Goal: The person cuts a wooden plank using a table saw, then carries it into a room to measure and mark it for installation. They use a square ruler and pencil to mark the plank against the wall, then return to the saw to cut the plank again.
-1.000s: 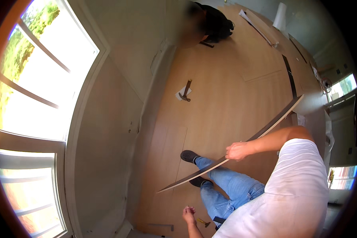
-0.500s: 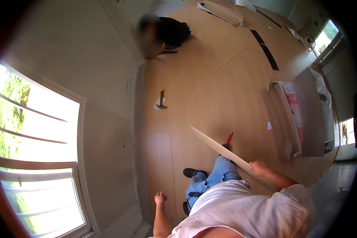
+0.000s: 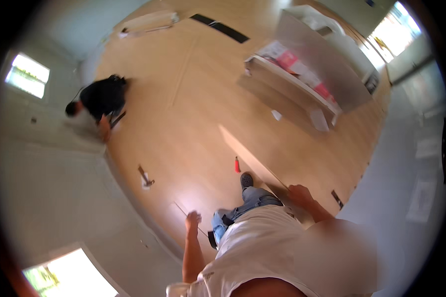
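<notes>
Head view, right hand (image 3: 300, 193) gripping floor plank (image 3: 252, 161), long axis running up-left

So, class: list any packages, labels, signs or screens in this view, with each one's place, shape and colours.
Flat packages: stacked upper right on the floor, long and rectangular, white with pink and red panels.
Sheets on the wall: right edge, pale rectangles, blurred.
No screens or signs show.

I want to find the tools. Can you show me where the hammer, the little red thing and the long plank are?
hammer (image 3: 144, 176): head view, on its handle, lying on the floor.
little red thing (image 3: 237, 165): head view, on its middle.
long plank (image 3: 250, 161): head view, on its flat face, ahead of the right hand (image 3: 300, 193).
</notes>
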`<state>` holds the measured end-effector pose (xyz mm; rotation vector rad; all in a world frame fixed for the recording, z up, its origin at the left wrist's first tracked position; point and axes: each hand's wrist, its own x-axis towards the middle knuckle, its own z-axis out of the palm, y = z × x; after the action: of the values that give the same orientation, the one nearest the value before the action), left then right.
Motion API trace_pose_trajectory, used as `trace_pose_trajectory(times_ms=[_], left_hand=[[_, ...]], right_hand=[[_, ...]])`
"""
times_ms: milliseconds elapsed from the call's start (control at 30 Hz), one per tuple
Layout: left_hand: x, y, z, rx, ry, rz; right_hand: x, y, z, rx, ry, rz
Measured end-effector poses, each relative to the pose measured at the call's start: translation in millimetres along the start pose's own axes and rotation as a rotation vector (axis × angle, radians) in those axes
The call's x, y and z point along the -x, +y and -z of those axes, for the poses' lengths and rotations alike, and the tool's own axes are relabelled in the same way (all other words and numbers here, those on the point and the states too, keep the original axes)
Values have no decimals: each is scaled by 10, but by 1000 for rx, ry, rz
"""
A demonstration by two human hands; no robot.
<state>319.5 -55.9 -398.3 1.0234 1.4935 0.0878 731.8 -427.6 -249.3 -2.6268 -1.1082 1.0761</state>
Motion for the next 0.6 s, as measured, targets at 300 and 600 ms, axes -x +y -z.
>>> trace_pose_trajectory(times_ms=[300, 600], left_hand=[[-291, 2018, -1743, -648, -305, -290], [-2011, 1504, -1808, -716, -314, 304]], right_hand=[[47, 626, 372, -246, 151, -397], [-1165, 1043, 987, -290, 121, -560]])
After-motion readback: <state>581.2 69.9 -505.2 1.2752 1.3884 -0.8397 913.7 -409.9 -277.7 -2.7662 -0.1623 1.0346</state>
